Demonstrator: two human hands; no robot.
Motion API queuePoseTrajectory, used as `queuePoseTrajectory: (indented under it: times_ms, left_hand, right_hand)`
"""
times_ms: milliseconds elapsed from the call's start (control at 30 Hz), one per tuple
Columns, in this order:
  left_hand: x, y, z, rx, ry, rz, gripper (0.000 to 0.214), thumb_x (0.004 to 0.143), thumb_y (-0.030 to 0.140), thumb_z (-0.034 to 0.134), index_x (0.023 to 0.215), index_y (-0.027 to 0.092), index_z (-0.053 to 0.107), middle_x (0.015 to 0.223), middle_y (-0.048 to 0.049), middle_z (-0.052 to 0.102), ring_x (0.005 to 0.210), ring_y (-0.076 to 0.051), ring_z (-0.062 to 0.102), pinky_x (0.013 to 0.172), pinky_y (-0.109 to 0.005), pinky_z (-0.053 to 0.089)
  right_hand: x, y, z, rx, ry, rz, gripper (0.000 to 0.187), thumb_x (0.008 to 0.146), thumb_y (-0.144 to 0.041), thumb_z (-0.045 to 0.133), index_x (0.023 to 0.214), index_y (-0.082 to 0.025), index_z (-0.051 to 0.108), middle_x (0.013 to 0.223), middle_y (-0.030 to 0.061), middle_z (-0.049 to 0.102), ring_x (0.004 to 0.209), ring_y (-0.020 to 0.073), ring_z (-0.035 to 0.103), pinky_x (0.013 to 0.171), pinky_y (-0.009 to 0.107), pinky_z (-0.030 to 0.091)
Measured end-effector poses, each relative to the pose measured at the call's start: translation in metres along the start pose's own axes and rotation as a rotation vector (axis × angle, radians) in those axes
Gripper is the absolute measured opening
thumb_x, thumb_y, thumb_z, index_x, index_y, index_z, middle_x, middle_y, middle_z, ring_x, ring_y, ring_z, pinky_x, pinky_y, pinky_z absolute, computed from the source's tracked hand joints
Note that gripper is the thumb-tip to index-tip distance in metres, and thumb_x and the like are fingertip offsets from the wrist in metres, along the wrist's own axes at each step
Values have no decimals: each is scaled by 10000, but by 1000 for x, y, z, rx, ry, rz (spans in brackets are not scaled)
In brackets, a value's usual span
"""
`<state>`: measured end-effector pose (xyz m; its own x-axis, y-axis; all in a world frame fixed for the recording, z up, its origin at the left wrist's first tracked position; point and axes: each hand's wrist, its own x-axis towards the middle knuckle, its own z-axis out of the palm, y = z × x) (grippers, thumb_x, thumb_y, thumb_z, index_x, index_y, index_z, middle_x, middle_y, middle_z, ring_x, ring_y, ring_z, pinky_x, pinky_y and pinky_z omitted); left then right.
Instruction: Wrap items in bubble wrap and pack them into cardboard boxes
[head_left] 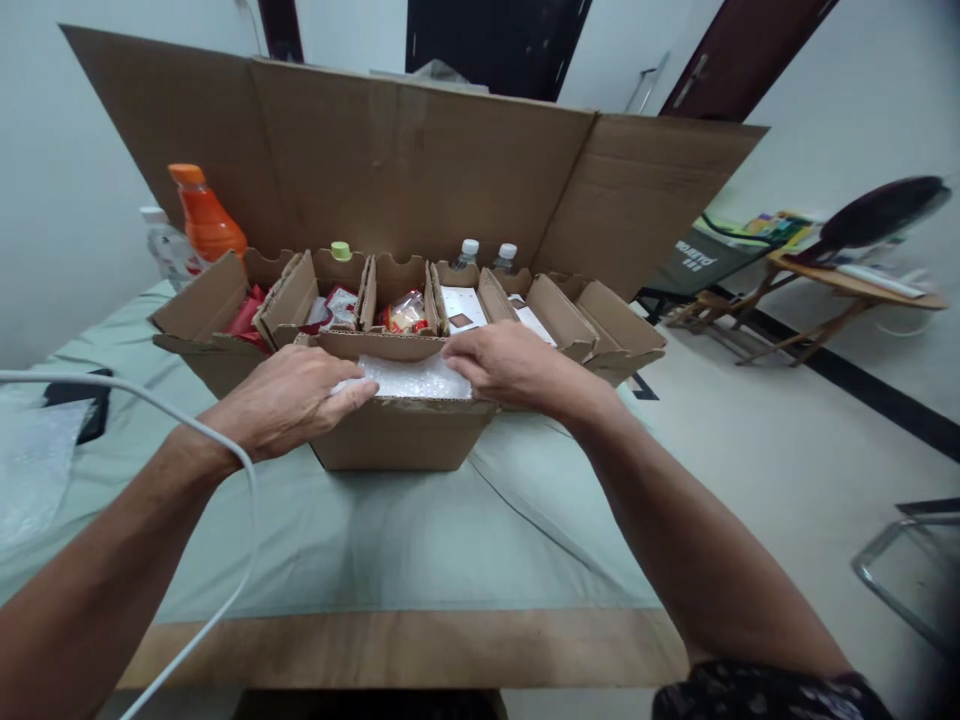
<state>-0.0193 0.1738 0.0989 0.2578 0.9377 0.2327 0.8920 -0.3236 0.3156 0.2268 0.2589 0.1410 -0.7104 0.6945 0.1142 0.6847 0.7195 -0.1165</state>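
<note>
A sheet of bubble wrap (416, 378) lies in the mouth of a narrow cardboard box (397, 440) at the middle of the table. My left hand (296, 395) pinches the wrap's left end between thumb and fingers. At the other end, my right hand (502, 365) has its fingers closed on the wrap, close to the box's right rim. Whatever lies under the wrap inside the box is hidden.
Behind stands a row of open cardboard boxes (322, 290) holding packets and white cartons. A tall cardboard panel (420, 160) rises behind them. An orange bottle (214, 215) stands at the left. A white cable (251, 500) crosses before my left arm. More bubble wrap (37, 465) lies far left.
</note>
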Motion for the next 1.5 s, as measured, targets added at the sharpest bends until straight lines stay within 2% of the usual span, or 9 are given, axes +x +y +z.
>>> queuePoseTrajectory:
  times_ms: [200, 333, 433, 600, 733, 1000, 1167, 1333, 1500]
  left_hand:
    - [2, 4, -2, 110, -63, -43, 558, 933, 630, 331, 636, 271, 639, 623, -76, 639, 678, -276, 602, 745, -367, 446]
    - [-39, 10, -1, -64, 427, 6, 373, 950, 514, 474, 951, 255, 742, 986, -63, 764, 981, -272, 679, 970, -410, 477]
    - [-76, 4, 24, -254, 766, -273, 331, 926, 418, 614, 1196, 246, 699, 1128, -48, 739, 1077, -232, 676, 1043, -405, 491]
    - [-74, -7, 85, -785, 555, -457, 686, 846, 479, 683, 1433, 169, 509, 1395, -144, 635, 1239, -272, 641, 1087, -417, 498]
    - [-69, 12, 105, -866, 572, -446, 655, 849, 457, 660, 1409, 163, 492, 1417, -161, 615, 1330, -284, 589, 1140, -410, 454]
    - [-204, 15, 77, -729, 742, -901, 650, 781, 473, 769, 1363, 252, 582, 1271, -68, 714, 1222, -298, 666, 1080, -406, 522]
    - [-176, 6, 53, -733, 858, -776, 668, 722, 438, 794, 1322, 206, 615, 1200, -89, 739, 1106, -307, 710, 995, -426, 579]
    - [-168, 37, 84, -953, 671, -557, 684, 815, 415, 780, 1431, 243, 537, 1453, -101, 628, 1362, -287, 585, 1139, -386, 477]
    - [-183, 25, 95, -977, 595, -587, 585, 732, 468, 834, 1205, 168, 665, 1225, -146, 742, 1225, -355, 677, 1046, -432, 558]
  right_hand:
    - [11, 11, 4, 174, -204, -76, 291, 856, -55, 582, 606, -192, 635, 637, -15, 639, 601, 127, 510, 602, 265, 307]
    - [-44, 16, 5, 290, 293, 36, 191, 924, -177, 564, 863, -211, 742, 892, 14, 766, 797, 184, 666, 721, 278, 434]
    - [-93, 21, 31, 453, 532, 177, 180, 944, -316, 597, 1005, -212, 731, 970, 43, 781, 836, 202, 701, 744, 305, 503]
    - [-95, 20, 104, 645, 294, 252, 549, 833, -455, 701, 1301, -181, 612, 1184, 127, 738, 1011, 281, 696, 769, 365, 556]
    - [-86, 0, 131, 688, 322, 294, 385, 883, -399, 606, 1186, -165, 650, 1187, 141, 716, 989, 278, 692, 814, 386, 565]
    - [-117, -96, 145, 694, 394, 86, 454, 911, -313, 638, 1346, -188, 593, 1186, 132, 708, 1059, 286, 661, 920, 443, 568]
    - [-80, -96, 133, 742, 448, 69, 375, 924, -319, 618, 1276, -188, 626, 1119, 114, 727, 967, 267, 681, 821, 411, 594]
    - [-156, -72, 131, 485, 653, 184, 302, 948, -350, 617, 1208, -204, 662, 1021, 121, 715, 951, 309, 688, 743, 412, 603]
    - [-213, -90, 162, 521, 596, 180, 503, 959, -308, 621, 1441, -221, 504, 1272, 140, 661, 1134, 307, 656, 897, 441, 604]
